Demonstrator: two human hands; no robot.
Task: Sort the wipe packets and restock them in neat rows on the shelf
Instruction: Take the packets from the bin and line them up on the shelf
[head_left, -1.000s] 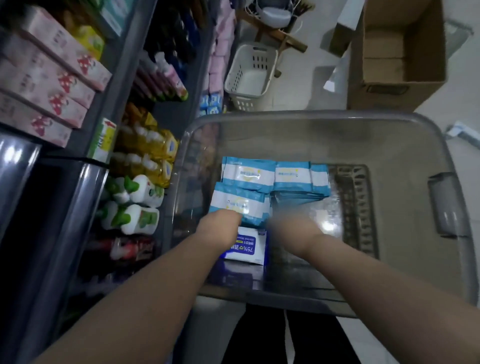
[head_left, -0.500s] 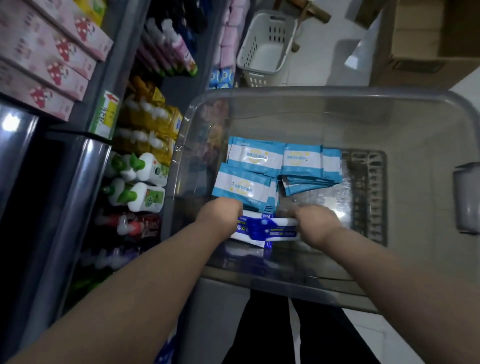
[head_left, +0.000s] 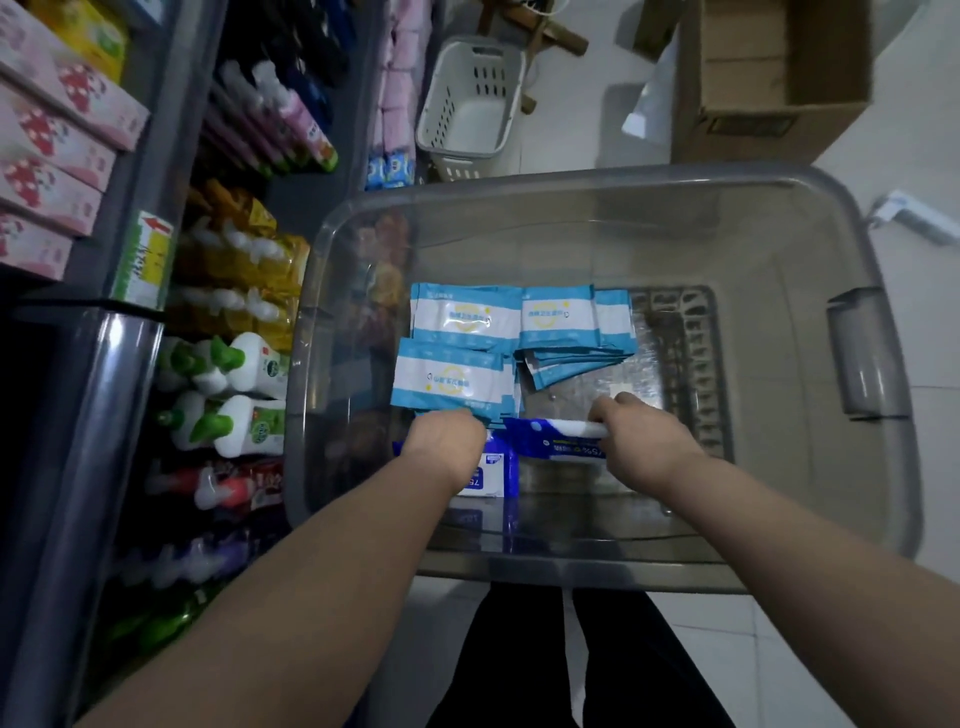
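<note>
Now sorting: my right hand (head_left: 639, 447) grips the dark-blue wipe pack (head_left: 550, 441); my left hand's (head_left: 447, 447) hold I cannot tell. Next, lift it toward the nine-o'clock shelf (head_left: 179, 93).

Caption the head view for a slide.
In a clear bin, right hand grips a dark-blue wipe packet, left hand at the light-blue packets.

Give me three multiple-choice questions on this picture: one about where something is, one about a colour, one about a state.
1. The white basket stands: A on the floor beyond the bin; B inside it; C on a shelf.
2. The packet the right hand grips is: A pink; B yellow; C dark blue.
3. The cardboard box is: A taped shut; B open; C flattened.
Answers: A, it sits on the floor behind the bin; C, dark blue wrapper shows beside the hand; B, its inside shows.
</note>
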